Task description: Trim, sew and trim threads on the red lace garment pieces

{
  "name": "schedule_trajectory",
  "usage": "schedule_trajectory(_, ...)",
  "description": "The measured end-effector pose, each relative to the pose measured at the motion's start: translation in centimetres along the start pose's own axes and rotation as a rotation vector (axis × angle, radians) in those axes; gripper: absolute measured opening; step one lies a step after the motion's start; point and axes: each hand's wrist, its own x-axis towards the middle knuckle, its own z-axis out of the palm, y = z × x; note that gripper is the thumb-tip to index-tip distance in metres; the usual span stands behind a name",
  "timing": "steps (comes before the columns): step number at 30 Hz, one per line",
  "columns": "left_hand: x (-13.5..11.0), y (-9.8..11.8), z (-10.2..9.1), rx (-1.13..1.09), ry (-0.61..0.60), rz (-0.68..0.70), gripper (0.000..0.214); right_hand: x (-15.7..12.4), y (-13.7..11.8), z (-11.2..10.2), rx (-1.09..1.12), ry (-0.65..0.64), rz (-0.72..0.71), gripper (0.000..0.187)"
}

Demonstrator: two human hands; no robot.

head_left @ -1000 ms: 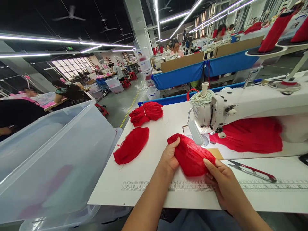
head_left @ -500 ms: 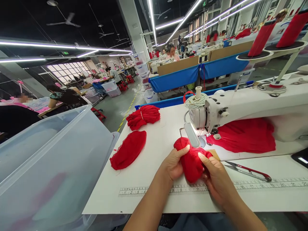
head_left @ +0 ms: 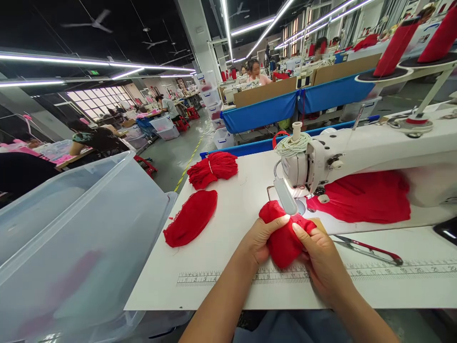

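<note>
My left hand (head_left: 260, 239) and my right hand (head_left: 319, 255) both grip a bunched red fabric piece (head_left: 282, 238) just in front of the white sewing machine (head_left: 357, 152), thumbs pressed on top of the cloth. The piece is folded in on itself, and its far end lies near the needle plate (head_left: 301, 206). A flat red lace piece (head_left: 191, 218) lies to the left on the white table (head_left: 228, 267), with a tied red bundle (head_left: 213, 168) beyond it. A pile of red fabric (head_left: 364, 197) rests under the machine's arm.
Red-handled thread snips (head_left: 367, 248) lie right of my hands by the printed ruler (head_left: 357, 271). A large clear plastic bin (head_left: 71, 238) stands at the left. Red thread cones (head_left: 396, 47) sit on the stand. Other people work at tables behind.
One second ago the red piece was spread wide between my hands; they have since drawn together and bunched it into a folded lump. Little has shifted in the last half second.
</note>
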Motion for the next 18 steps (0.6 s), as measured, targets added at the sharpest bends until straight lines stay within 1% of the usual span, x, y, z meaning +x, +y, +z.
schedule_trajectory(3, 0.2, 0.0, -0.1, 0.014, 0.061, 0.075, 0.039, 0.3, 0.0, -0.3, -0.013, -0.016, -0.001, 0.045)
schedule_trajectory(6, 0.4, 0.1, -0.3, 0.027, 0.123, 0.131, 0.041, 0.7, -0.1, -0.8, 0.028, -0.021, 0.011, 0.048)
schedule_trajectory(10, 0.4, 0.1, -0.4, 0.042, 0.104, 0.14, 0.042, 1.0, -0.2, -1.2, 0.041, 0.011, 0.04, 0.052)
schedule_trajectory(12, 0.4, 0.0, -0.4, 0.044, 0.087, 0.136, 0.041, 1.1, -0.2, -1.0, -0.001, -0.018, 0.028, 0.052)
schedule_trajectory(14, 0.4, 0.0, -0.3, 0.045, 0.088, 0.136, 0.039, 1.1, -0.3, -0.6, -0.076, -0.084, -0.008, 0.052)
schedule_trajectory(16, 0.5, 0.0, -0.2, 0.023, 0.113, 0.157, 0.036, 1.2, -0.2, -0.2, -0.152, -0.148, -0.036, 0.05)
schedule_trajectory(18, 0.6, 0.0, 0.0, -0.039, 0.163, 0.196, 0.034, 1.2, 0.2, 0.2, -0.25, -0.16, -0.114, 0.046)
